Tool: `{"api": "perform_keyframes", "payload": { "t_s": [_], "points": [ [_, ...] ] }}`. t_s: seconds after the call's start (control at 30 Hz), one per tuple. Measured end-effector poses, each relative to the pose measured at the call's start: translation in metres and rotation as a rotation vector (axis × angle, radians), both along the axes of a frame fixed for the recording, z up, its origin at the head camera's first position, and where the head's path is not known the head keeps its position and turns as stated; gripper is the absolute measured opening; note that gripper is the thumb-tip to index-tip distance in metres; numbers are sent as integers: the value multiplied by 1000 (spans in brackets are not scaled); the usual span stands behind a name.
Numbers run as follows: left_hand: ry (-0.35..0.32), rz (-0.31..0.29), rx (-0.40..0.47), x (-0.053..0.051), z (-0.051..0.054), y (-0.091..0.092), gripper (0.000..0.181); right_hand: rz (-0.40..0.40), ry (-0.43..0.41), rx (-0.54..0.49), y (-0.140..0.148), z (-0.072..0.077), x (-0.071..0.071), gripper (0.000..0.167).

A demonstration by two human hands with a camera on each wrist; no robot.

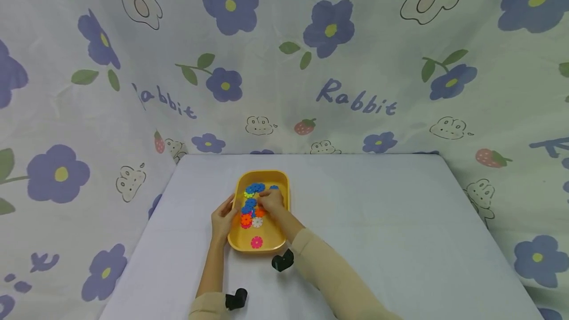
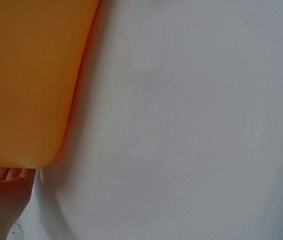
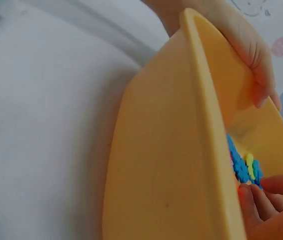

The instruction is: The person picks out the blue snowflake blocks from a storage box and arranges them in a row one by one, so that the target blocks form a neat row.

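Fingers of the right hand (image 1: 271, 200) are bent and drawn close together inside a yellow tray (image 1: 272, 241), their tips among small flower-shaped pieces; they partly hide one another, so I cannot tell whether a piece is pinched between them. The left hand (image 1: 223, 219) grips the tray's left side, thumb over the rim and palm outside the wall.

The tray is a deep rectangle with rounded corners, resting on a white table (image 1: 378, 221), left of the middle. Inside, blue pieces (image 1: 256, 188) lie toward the far end and more sit just left of the right fingertips, with a yellow piece (image 1: 248, 194) beside the far ones. Nearer, an orange piece (image 1: 246, 219) lies beside a white piece (image 1: 257, 222). One pink piece (image 1: 256, 242) lies apart at the near end.

Both arms wear beige sleeves (image 1: 338, 275). Behind the table hangs a pale cloth (image 1: 275, 78) printed with purple flowers, rabbits and strawberries.
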State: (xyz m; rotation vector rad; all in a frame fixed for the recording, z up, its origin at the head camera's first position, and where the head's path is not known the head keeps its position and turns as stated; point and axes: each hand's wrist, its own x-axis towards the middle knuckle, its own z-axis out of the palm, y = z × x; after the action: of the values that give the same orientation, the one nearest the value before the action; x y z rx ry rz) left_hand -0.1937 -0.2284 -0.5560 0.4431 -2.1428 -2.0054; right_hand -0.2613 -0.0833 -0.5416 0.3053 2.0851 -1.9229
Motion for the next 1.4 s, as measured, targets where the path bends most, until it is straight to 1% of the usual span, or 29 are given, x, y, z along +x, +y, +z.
{"api": "perform_keyframes", "payload": {
  "t_s": [0.07, 0.1, 0.17, 0.23, 0.33, 0.4, 0.47, 0.57, 0.63, 0.77, 0.9, 0.97, 1.03, 1.17, 1.4],
  "points": [
    [5, 7, -3, 0, 0, 0, 44, -5, -10, -12, 0, 1, 0, 25],
    [7, 6, -5, 0, 0, 0, 44, -4, -25, -42, 0, 0, 0, 26],
    [13, 3, -3, -1, 0, -1, 44, 10, -72, -135, 0, -1, -2, 29],
    [17, 3, 5, -1, -1, -1, 44, 46, -125, -232, 0, -4, -3, 32],
    [29, -5, 19, 1, 0, -1, 44, 95, -189, -332, 0, -6, -4, 36],
    [26, -13, 32, 3, 7, 0, 44, 113, -215, -373, 0, -7, -4, 39],
    [38, -18, 44, 4, 7, 0, 44, 133, -237, -417, 0, -6, -4, 42],
    [49, -18, 42, 3, 6, 0, 44, 167, -269, -472, -1, -6, -4, 45],
    [74, -12, 49, 1, -2, -1, 44, 211, -263, -504, -3, -9, -3, 47],
    [94, -14, 73, 0, -3, 0, 45, 240, -238, -542, -9, -14, -2, 49],
    [97, -8, 70, 1, -3, 0, 46, 202, -246, -572, -14, -12, 1, 49],
    [101, -7, 61, 1, -4, 0, 46, 194, -247, -584, -15, -11, 1, 50],
    [108, -5, 71, 1, -4, -1, 46, 191, -256, -598, -15, -10, 2, 51],
    [116, -13, 69, 2, -3, -1, 45, 203, -253, -596, -16, -10, 2, 53],
    [89, -24, 84, 3, 0, -1, 45, 204, -254, -550, -18, -9, 2, 56]
  ]
}}
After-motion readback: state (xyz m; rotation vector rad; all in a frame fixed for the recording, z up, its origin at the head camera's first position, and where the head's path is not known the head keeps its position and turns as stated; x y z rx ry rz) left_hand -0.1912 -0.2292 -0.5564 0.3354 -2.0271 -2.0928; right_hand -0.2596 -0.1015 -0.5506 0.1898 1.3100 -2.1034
